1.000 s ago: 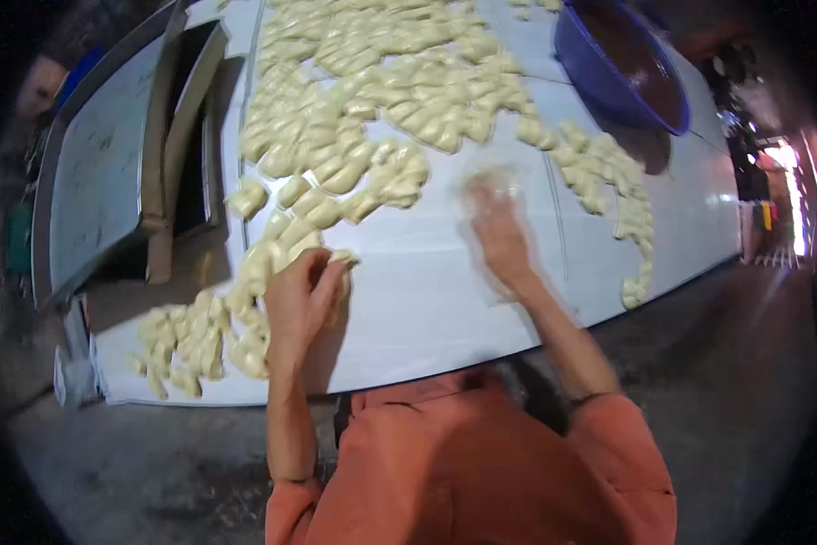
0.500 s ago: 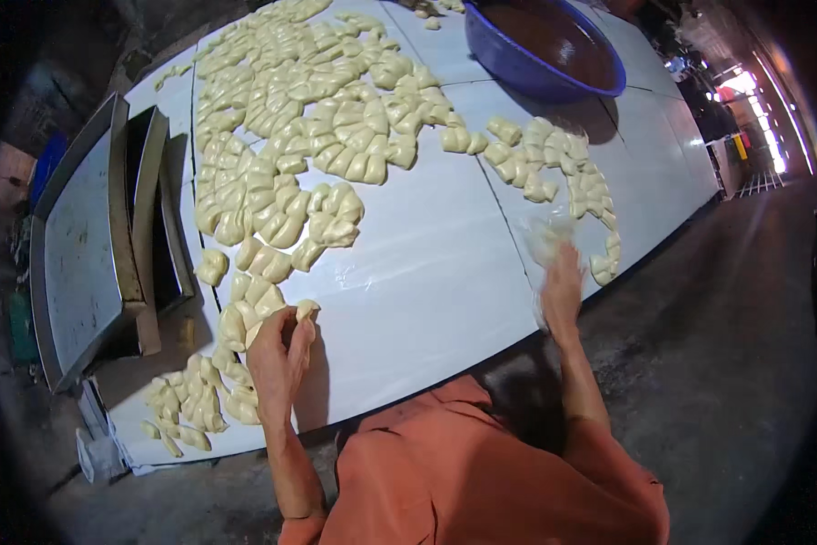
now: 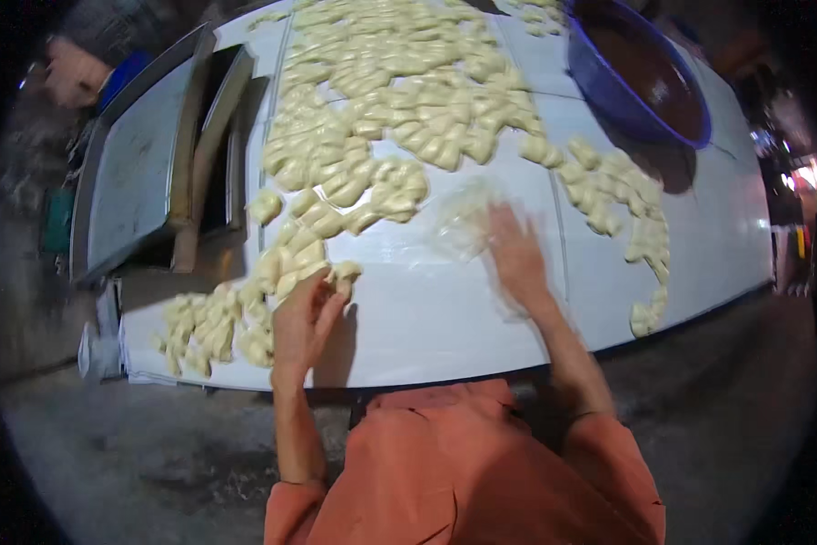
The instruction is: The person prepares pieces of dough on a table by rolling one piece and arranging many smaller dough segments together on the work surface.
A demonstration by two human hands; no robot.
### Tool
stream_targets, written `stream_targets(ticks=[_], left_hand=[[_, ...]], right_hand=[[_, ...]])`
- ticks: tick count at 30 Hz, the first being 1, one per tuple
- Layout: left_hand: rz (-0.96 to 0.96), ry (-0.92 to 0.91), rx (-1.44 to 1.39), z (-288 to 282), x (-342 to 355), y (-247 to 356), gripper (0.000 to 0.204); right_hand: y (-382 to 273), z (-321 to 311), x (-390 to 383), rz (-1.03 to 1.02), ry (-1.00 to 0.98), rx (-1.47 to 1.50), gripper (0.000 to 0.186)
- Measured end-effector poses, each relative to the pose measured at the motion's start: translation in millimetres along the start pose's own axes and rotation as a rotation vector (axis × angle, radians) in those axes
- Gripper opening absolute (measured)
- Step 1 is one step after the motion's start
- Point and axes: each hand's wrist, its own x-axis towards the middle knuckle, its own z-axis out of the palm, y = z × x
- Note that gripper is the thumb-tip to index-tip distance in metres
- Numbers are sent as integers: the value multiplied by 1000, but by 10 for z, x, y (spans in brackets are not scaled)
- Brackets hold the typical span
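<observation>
The left hand [image 3: 304, 320], the nearer, pinches a dough piece [image 3: 346, 270] at its fingertips, long axis unclear; the blurred right hand's [image 3: 519, 259] grip cannot be told, translucent film [image 3: 463, 225] at its left.

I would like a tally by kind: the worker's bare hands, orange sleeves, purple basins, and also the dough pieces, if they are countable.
Left hand and right hand: 2
Orange sleeves: 2
Purple basin: 1
Total: 5
Dough pieces: too crowded for an exact count, so left out of the total
</observation>
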Motion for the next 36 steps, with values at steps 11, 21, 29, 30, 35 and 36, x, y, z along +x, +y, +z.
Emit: stream_targets(ticks=[11,21,29,30,35,36], left_hand=[[-104,402,-205,175,-747,-201,21],[-334,539,-449,66,-1227,-165,28],[-213,499,-836,277,-1187,-1,73],[-228,543,-1145,348,-1200,-84,67],[-409,919,-1275,100,-1423,-392,47],[-394,912,-1279,27,-1452,-564,47]], right_hand=[[-1135,59,-223,-777,-420,127,46],[-561,-512,790,-44,141,466,33],[-2211,80,435,-414,-234,794,36],[-2373,188,379,-559,-245,844,39],[-3276,525,50,-893,-429,545,55],[-3320,619,53,-892,-416,535,55]])
